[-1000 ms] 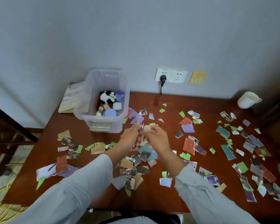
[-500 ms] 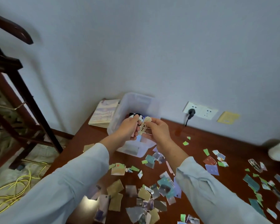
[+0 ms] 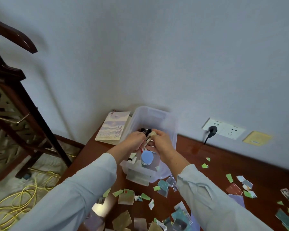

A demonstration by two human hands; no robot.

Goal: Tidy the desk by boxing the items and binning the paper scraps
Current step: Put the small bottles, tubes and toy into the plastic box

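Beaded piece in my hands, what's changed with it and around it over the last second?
The left hand and right hand carried the beaded piece away from above the paper scraps to over the open plastic box. Neither let go: both still pinch it. The scraps still litter the desk; the box stays by the wall.

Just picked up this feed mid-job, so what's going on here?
A person holds a beaded strip with both the left hand and the right hand, over the open box on the desk. The box already holds a blue-lidded jar and other items. Paper scraps litter the desk, not yet binned.
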